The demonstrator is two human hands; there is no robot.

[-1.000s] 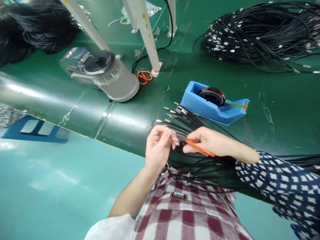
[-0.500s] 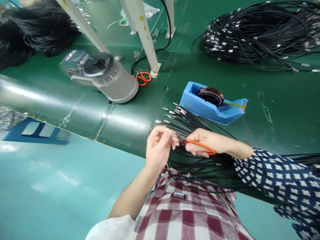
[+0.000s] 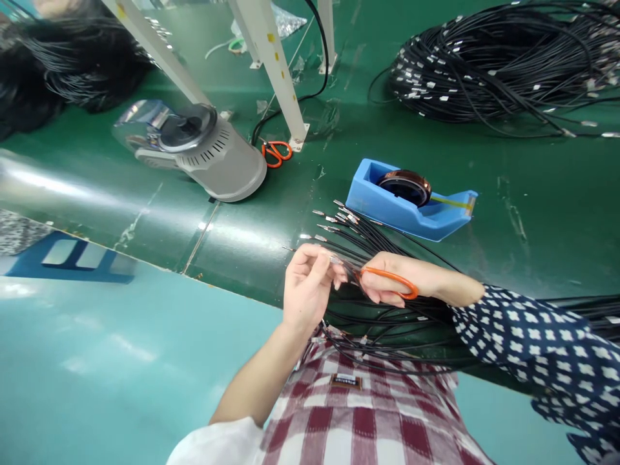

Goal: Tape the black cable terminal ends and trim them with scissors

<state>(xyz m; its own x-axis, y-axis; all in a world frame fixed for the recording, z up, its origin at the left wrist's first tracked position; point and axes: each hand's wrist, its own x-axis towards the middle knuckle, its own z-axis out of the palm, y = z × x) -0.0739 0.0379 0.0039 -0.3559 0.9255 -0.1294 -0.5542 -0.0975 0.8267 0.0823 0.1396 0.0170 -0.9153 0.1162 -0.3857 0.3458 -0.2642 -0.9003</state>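
My left hand [image 3: 310,284] is closed in a pinch on the end of a thin black cable, whose small pale tip [image 3: 335,260] shows between thumb and fingers. My right hand [image 3: 394,278] grips orange-handled scissors [image 3: 400,282], their blades pointing left toward that cable end. Whether the blades touch the cable I cannot tell. Around and beneath both hands spreads a bundle of black cables [image 3: 378,239] with metallic ends, lying on the green table and over its near edge against a checked apron [image 3: 358,420].
Just beyond the hands stands a blue tape dispenser [image 3: 411,216] holding amber tape. A grey machine [image 3: 223,161] sits to the left, near a second pair of orange scissors [image 3: 277,154] and white frame legs [image 3: 285,84]. Coiled black cables [image 3: 484,71] lie at back right.
The right hand and scissors have shifted very slightly, with the handles a little farther from the left hand's fingers. The left hand keeps its pinch. The view has moved a touch.
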